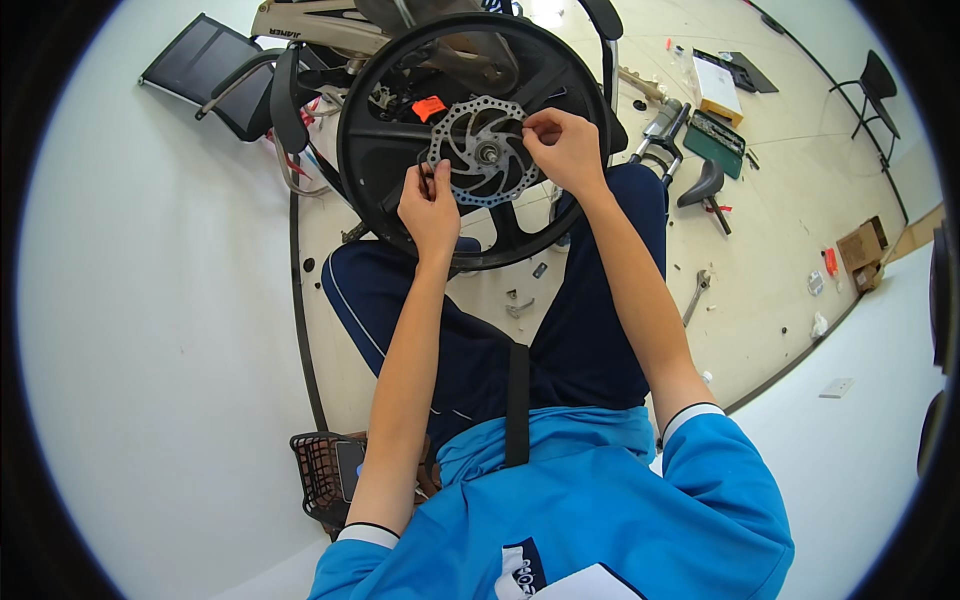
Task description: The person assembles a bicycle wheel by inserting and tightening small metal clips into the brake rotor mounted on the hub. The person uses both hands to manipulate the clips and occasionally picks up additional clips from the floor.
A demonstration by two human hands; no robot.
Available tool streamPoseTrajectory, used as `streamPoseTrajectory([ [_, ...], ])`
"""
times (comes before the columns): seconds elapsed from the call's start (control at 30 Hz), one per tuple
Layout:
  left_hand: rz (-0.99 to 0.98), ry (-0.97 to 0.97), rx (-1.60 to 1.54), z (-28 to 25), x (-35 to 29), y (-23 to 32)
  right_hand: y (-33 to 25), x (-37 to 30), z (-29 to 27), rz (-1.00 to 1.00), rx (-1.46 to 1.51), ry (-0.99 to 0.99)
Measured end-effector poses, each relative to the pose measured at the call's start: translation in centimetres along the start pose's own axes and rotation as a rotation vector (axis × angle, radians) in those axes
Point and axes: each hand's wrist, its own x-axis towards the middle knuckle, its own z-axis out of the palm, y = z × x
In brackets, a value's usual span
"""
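A black spoked wheel lies face up across my knees. On its hub sits a silver brake rotor with a ring of holes and curved arms. My left hand is closed at the rotor's left edge, with a slim dark tool between its fingers; its exact kind is hard to make out. At the rotor's upper right edge, my right hand pinches thumb and forefinger together on the rim of the rotor. An orange-red piece shows between the wheel spokes, left of the rotor.
A beige bike frame stands beyond the wheel, near a black chair. To the right lie a fork, a saddle, a green tool case and a wrench. A black basket sits lower left by the wall.
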Motion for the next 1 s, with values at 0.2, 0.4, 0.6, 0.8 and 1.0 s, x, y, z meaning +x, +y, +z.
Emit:
streamPoseTrajectory([
  [0.2, -0.017, -0.009, 0.002, -0.1, 0.0, 0.4, -0.3, -0.1, 0.0, 0.020, 0.006, -0.003],
  [0.4, -0.028, -0.008, -0.017, 0.0, 0.1, 0.0, -0.2, -0.1, 0.0, 0.025, 0.005, -0.008],
  [0.6, 0.048, 0.008, 0.027, -0.1, 0.0, -0.6, 0.4, -0.4, 0.2, -0.085, 0.055, 0.049],
  [0.8, -0.028, 0.094, -0.091, -1.6, -1.3, 0.0, -1.0, -0.5, -1.0, -0.204, -0.146, 0.176],
  [1.0, -0.137, 0.030, -0.375, -3.7, -5.4, 1.7, -2.2, -3.2, -1.0, 0.095, 0.163, 0.091],
])
